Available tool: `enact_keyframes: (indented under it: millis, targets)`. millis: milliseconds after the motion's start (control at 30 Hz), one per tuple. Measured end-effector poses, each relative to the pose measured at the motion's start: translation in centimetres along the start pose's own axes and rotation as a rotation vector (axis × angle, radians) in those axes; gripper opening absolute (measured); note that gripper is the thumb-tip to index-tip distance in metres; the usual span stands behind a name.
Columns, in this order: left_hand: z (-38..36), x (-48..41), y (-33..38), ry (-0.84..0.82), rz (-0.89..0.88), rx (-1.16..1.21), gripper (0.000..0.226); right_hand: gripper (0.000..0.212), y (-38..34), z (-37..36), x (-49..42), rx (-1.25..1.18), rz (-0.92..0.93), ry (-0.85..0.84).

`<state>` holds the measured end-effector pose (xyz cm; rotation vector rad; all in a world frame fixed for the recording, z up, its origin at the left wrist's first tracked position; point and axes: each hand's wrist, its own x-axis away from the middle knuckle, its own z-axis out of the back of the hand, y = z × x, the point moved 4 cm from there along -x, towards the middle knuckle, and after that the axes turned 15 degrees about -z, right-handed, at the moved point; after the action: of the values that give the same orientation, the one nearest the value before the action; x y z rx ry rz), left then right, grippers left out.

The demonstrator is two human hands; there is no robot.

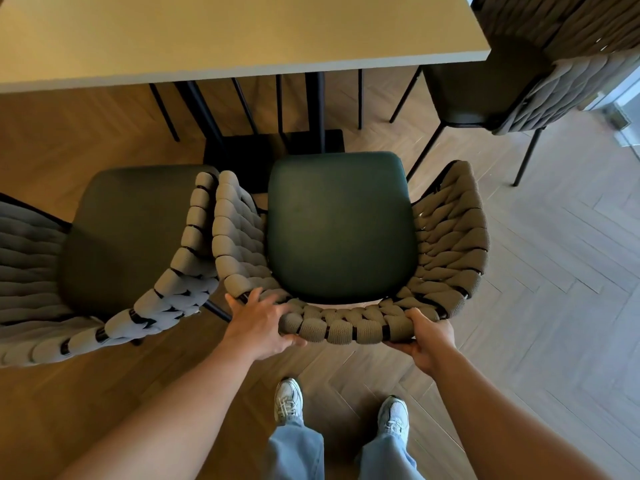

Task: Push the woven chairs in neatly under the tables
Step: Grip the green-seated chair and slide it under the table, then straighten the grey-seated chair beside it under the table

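Note:
A woven chair (341,226) with a dark green seat and a grey-brown braided back stands right in front of me, its seat facing the beige table (214,36). My left hand (258,323) grips the left end of its top back rail, thumb under the rim. On the right end, my right hand (427,336) holds the same rail. The seat's front edge lies short of the table edge. A second woven chair (114,244) stands to the left, its armrest touching the first chair's side.
A third woven chair (491,88) stands at the right of the table, partly under another table end. Black table post and base (273,147) sit ahead of the seat. Herringbone wood floor spreads to the right. My feet (341,407) are just behind the chair.

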<state>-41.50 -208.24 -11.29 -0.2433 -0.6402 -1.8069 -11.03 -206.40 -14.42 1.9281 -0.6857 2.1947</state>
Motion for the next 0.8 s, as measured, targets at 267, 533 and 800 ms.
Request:
enact_keyframes:
  millis: [267,533,800]
  targets:
    - [0.0,-0.2,0.0,-0.032,0.011,-0.066,0.108,0.037,-0.1,0.2,0.0,0.001,0.012,-0.030]
    - [-0.2,-0.3,-0.3,-0.070,0.024,-0.065,0.096,0.038,0.2,0.3,0.4,-0.003,0.043,-0.051]
    - [2.6,3.1,1.7,-0.045,0.016,0.159,0.061,0.061,2.5,1.7,6.6,0.318,0.099,0.003]
